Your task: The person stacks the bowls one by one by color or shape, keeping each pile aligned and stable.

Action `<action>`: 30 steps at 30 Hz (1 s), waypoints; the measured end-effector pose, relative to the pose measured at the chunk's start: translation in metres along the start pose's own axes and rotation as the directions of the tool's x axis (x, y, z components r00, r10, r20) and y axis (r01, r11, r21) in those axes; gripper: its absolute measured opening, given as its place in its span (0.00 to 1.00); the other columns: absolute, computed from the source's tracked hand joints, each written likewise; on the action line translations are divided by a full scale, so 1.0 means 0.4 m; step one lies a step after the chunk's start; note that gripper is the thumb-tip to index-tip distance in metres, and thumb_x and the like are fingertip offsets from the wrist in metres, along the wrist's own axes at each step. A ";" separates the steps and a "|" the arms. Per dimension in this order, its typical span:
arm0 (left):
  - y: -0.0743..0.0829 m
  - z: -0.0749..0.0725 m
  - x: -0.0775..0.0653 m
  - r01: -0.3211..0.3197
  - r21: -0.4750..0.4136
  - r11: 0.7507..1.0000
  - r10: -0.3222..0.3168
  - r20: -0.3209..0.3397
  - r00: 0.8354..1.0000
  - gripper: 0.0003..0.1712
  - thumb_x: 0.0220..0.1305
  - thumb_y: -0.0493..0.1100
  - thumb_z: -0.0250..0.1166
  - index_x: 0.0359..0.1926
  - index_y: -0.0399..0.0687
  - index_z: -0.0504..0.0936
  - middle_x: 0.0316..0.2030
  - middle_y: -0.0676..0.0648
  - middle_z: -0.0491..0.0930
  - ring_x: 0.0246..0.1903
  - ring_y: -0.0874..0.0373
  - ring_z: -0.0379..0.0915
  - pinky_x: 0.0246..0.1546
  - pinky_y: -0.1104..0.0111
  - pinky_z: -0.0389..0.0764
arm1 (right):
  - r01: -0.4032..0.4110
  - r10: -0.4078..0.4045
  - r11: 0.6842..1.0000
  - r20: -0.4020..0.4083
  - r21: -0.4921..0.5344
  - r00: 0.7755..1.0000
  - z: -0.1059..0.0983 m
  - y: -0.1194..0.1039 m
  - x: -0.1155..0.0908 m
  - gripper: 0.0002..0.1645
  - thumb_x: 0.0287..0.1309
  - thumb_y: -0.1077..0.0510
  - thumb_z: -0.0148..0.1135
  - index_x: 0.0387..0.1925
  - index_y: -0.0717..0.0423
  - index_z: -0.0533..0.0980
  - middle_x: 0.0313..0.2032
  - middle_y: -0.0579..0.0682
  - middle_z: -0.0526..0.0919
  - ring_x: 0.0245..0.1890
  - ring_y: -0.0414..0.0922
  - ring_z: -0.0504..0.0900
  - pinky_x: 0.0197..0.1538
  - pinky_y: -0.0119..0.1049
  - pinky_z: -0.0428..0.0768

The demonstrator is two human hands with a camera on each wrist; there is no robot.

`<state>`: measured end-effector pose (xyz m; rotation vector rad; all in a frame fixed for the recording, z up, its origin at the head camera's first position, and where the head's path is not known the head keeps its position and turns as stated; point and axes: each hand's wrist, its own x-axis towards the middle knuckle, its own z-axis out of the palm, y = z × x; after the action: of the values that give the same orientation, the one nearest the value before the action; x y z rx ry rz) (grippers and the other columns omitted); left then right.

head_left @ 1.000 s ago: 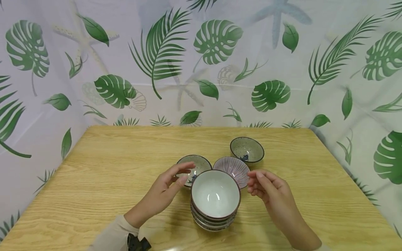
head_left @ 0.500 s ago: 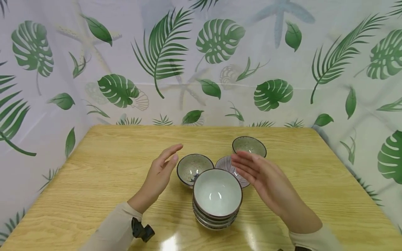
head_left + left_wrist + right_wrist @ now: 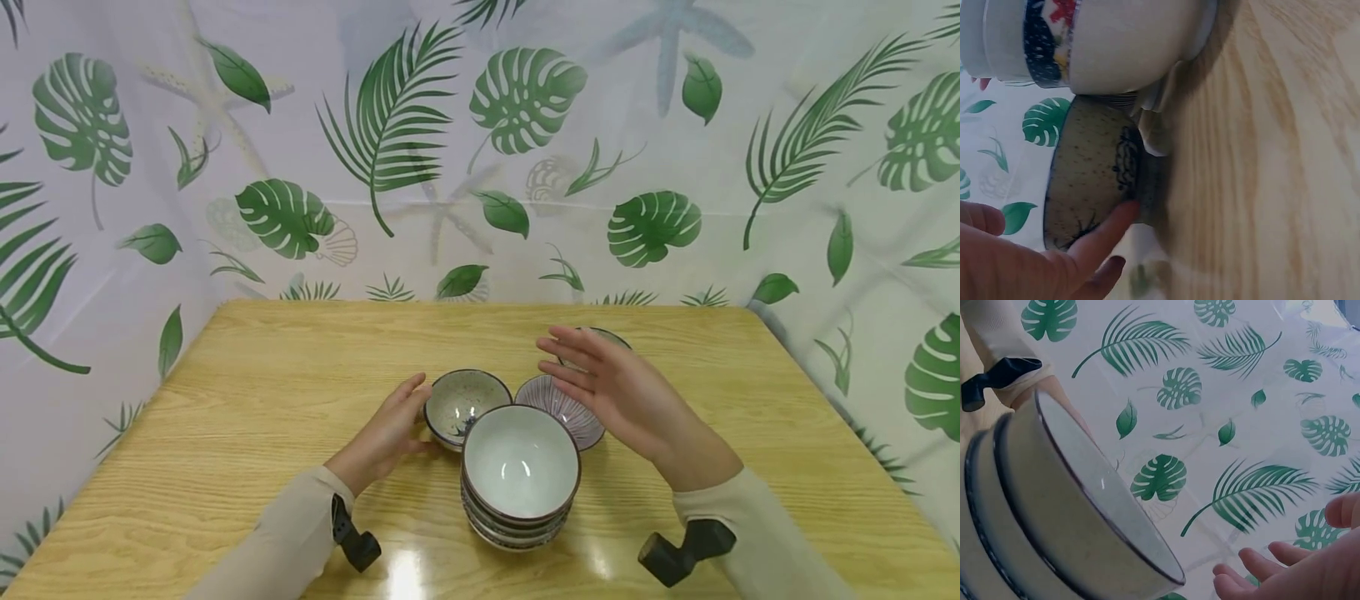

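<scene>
My left hand (image 3: pixel 382 435) rests against the left side of a speckled grey-green bowl (image 3: pixel 467 398). From the left wrist view, the thumb or a finger (image 3: pixel 1107 228) touches that bowl's outer wall near its foot, beside dark blue brushwork. My right hand (image 3: pixel 636 402) hovers with fingers stretched out, holding nothing. It partly covers another dark-rimmed speckled bowl (image 3: pixel 611 337) at the back right. Below its fingers sits a purple-striped bowl (image 3: pixel 585 431). In front stands a stack of nested bowls (image 3: pixel 521 462), the top one white inside with a brown rim.
All the bowls stand close together on a wood-grain table (image 3: pixel 315 358). A leaf-patterned cloth (image 3: pixel 420 250) hangs behind and at both sides. Black wrist devices (image 3: pixel 686 550) are strapped to both sleeves.
My left hand has moved down and in against the left speckled bowl. The right hand has lifted and spread its fingers over the right-hand bowls. The bowls stay in place.
</scene>
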<state>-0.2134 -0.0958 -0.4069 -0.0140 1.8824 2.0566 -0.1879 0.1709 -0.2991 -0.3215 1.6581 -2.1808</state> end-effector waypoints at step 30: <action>-0.046 -0.004 0.008 0.064 -0.001 0.998 -0.063 0.108 0.992 0.27 0.76 0.46 0.33 0.72 0.48 0.44 0.55 0.27 0.63 0.39 0.40 0.76 0.34 0.54 0.80 | -0.235 0.243 0.968 0.087 -0.088 0.966 -0.075 0.134 0.138 0.38 0.73 0.44 0.30 0.69 0.70 0.47 0.68 0.66 0.49 0.67 0.55 0.51 0.64 0.46 0.57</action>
<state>-0.2119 -0.0955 -0.4255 0.0349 1.7902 1.9785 -0.2411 0.1608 -0.3613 -0.2304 1.6385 -1.8989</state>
